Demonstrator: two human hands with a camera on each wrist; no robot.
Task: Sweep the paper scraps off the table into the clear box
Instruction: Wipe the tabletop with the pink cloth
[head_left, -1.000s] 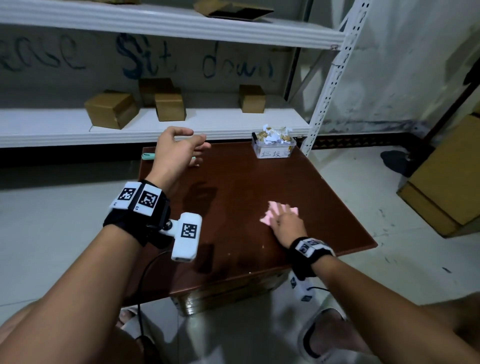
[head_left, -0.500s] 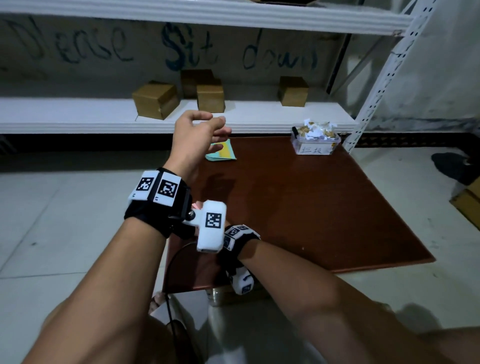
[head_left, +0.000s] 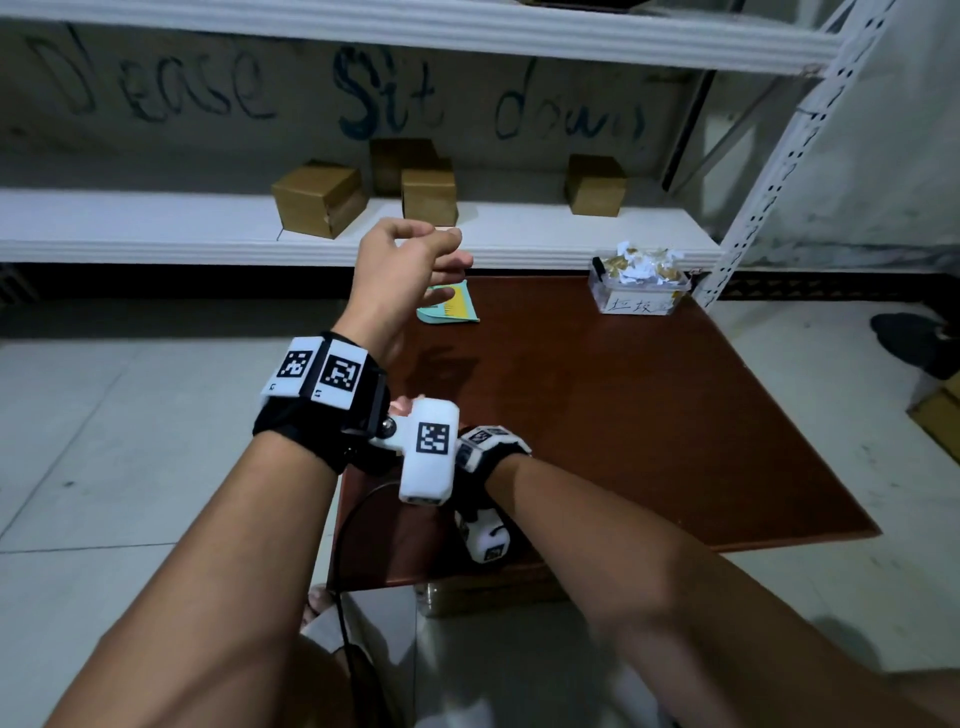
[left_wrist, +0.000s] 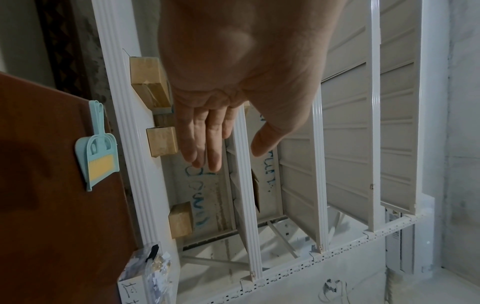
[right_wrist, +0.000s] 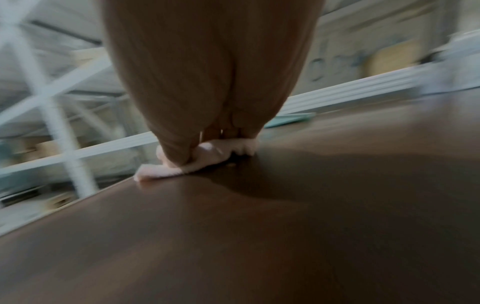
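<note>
The clear box (head_left: 641, 296) stands at the table's far right corner, heaped with white and tan paper scraps (head_left: 644, 260); it also shows low in the left wrist view, clear box (left_wrist: 145, 273). My right hand (right_wrist: 207, 144) presses a bunched pink cloth (right_wrist: 182, 168) onto the brown table (right_wrist: 233, 236), thumb and fingers pinching it. In the head view that hand is hidden behind the left wrist camera; only a bit of the pink cloth (head_left: 402, 404) shows. My left hand (head_left: 415, 265) hovers raised over the table's far left, fingers relaxed, holding nothing. I see no loose scraps on the table.
A teal dustpan with a yellow brush (head_left: 449, 312) lies at the table's far left edge, just beyond my left hand. Behind the table runs a white shelf (head_left: 156, 228) with several cardboard boxes (head_left: 319, 200). A white perforated rack post (head_left: 769, 171) rises beside the clear box.
My right hand has slid the pink cloth across the table from the near right to the near left. The left hand stays raised. The view has turned left.
</note>
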